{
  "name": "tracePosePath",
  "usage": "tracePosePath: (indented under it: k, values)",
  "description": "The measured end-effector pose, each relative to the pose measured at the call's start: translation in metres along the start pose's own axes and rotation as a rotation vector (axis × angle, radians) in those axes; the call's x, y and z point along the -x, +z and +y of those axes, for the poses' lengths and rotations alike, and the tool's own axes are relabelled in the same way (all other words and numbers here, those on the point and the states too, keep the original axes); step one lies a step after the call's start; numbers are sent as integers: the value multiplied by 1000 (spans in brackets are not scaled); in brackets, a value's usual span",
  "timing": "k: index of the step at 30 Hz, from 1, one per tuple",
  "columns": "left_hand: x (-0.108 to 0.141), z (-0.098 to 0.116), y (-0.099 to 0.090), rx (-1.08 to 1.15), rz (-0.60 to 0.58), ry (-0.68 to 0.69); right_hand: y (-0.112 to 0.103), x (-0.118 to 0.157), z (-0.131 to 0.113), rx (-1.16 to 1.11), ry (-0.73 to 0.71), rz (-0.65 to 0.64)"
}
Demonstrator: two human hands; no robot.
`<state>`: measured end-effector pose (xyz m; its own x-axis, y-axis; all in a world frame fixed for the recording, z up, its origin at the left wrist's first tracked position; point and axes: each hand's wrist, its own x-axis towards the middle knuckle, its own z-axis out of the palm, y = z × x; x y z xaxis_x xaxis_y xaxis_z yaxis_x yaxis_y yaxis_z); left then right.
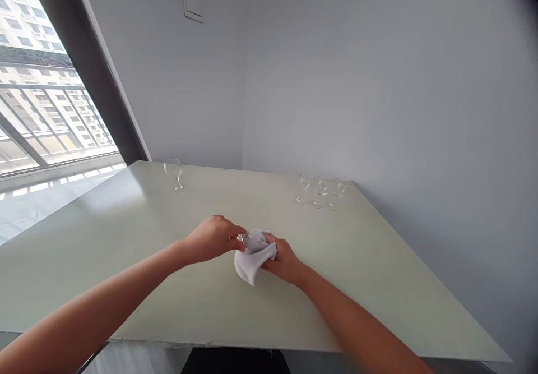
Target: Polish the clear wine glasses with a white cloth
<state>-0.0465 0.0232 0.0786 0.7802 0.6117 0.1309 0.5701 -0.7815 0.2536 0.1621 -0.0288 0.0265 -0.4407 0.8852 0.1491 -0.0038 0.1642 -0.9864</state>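
Observation:
Over the middle of the table, a clear stemmed glass (254, 238) is held tipped on its side, its bowl toward the right. My left hand (216, 238) pinches it at the stem and foot end. A white cloth (251, 263) is in my right hand (286, 259), whose fingers press it against the bowl. Part of the cloth shows through the glass, and a loose corner hangs down below it. Some of the right fingers are hidden behind the cloth and glass.
One stemmed glass (174, 173) stands upright at the table's back left. Three more glasses (322, 189) stand close together at the back right. The pale table (202, 301) meets grey walls (336, 82) behind and on the right. A window (37, 93) is at the left.

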Motion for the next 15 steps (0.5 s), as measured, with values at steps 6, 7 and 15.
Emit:
tracePosePath:
  k: [6,7,15]
  values:
    - [2,0,11,138,-99,-76,-3,-3,1,-5,6,56]
    - [3,4,15,-5,40,-65,-4,-6,5,-126,36,111]
    - [3,10,19,-376,274,116,-9,-12,19,-457,109,146]
